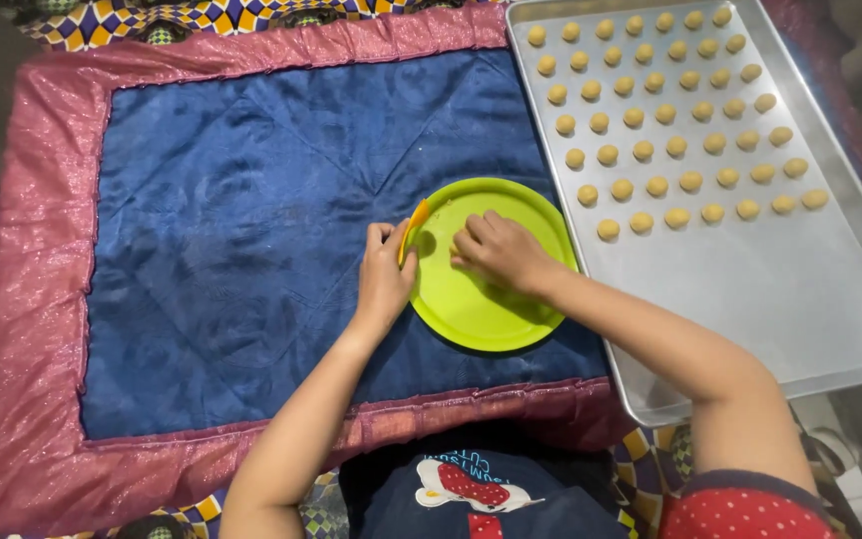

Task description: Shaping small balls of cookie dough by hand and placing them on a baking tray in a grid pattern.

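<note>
A lime-green round plate (486,314) lies on a blue cloth mat (251,220) with a shiny pink border. My left hand (383,279) rests at the plate's left rim and grips a small orange tool (415,222) that points up over the rim. My right hand (499,250) lies palm down on the plate with its fingers curled against the surface; whatever is under the fingers is hidden.
A large silver baking tray (800,289) sits to the right of the plate, its upper half filled with several rows of small yellow dough balls (656,186). A patterned cloth (152,15) shows beyond the mat's far edge.
</note>
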